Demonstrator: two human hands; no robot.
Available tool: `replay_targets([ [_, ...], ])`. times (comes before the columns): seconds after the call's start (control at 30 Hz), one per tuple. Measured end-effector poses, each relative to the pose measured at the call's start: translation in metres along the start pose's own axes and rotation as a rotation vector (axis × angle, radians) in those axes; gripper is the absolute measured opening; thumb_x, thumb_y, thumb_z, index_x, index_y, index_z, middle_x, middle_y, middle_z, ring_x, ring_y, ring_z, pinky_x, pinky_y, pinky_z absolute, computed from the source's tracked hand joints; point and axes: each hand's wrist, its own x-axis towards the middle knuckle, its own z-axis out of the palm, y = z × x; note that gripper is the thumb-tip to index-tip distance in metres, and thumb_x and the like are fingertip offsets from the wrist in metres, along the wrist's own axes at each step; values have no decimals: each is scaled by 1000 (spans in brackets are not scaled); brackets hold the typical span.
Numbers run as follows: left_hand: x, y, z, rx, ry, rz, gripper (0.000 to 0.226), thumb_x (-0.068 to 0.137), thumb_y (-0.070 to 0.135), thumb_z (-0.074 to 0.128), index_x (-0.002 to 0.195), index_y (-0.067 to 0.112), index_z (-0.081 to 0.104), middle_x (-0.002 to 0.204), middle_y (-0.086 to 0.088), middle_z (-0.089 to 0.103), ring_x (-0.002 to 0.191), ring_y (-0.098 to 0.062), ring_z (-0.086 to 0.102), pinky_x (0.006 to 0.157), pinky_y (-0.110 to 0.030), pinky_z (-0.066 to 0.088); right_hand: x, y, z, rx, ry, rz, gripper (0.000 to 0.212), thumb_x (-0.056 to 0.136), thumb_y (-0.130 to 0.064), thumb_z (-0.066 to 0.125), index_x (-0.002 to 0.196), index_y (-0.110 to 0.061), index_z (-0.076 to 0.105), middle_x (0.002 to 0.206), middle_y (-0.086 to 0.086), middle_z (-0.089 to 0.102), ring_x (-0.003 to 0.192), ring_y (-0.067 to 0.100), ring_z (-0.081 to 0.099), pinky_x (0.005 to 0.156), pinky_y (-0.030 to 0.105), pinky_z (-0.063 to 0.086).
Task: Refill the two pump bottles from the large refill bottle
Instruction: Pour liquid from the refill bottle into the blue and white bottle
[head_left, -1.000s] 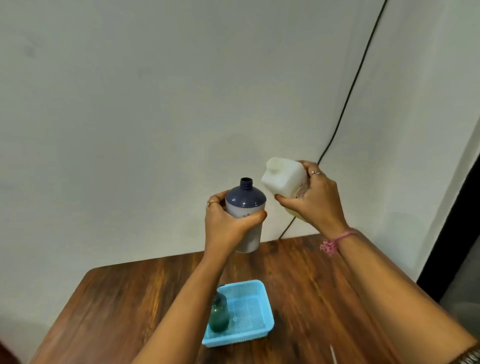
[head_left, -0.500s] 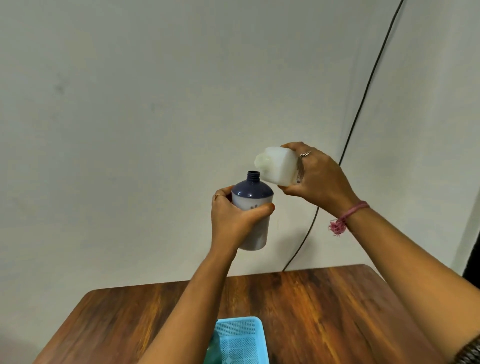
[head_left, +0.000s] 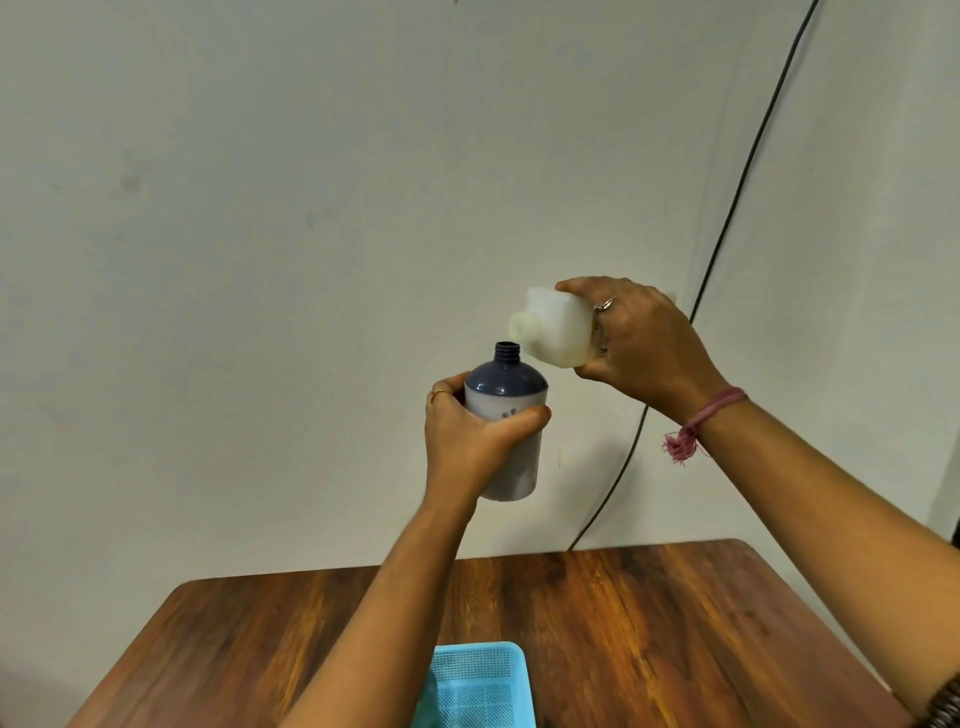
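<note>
While both bottles are held up in the air above the table (head_left: 649, 613), the head view shows the relation that matters: refill mouth to pump-bottle neck.

Head view. Left hand (head_left: 470, 439) grips the pump bottle (head_left: 511, 415) round its pale body, fingers (head_left: 524, 418) curled across the front; bottle upright, dark shoulder and open threaded neck on top, pump not fitted. Right hand (head_left: 639, 348) grips the large refill bottle (head_left: 558, 332) round its rear part, fingers wrapped over the top. Refill bottle's long axis lies close to level, mouth pointing left and slightly down. Mouth sits just above and just right of the neck, near but apart. No liquid visible between them; whether the mouth is open or capped, I cannot tell.

Judgement: pour not yet begun. Next move calls for shifting the mouth left over the neck, then tipping the base higher. Narrow neck, so spill is the risk.

Blue basket (head_left: 480, 675) on the table's near edge, well below both hands; something greenish inside, partly hidden by the left forearm.
</note>
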Motion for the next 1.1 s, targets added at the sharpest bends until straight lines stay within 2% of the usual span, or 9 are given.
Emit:
replay_targets([
  [0.43,0,-4,-3,9,0,18,81,46,41,83,114,26,43,114,1,56,93,-11,58,64,-16,46,9,-3,1,-77,4,-96,75,54,-15,90,121,-4,58,113,18,66,97,37,64,85,48,50],
  [1.1,0,-6,-7,0,14,2,83,43,43,80,115,26,42,115,2,55,94,-11,58,65,-17,47,15,-5,4,-110,22,-159,76,52,-10,89,122,-6,57,114,15,65,99,36,63,88,48,48],
])
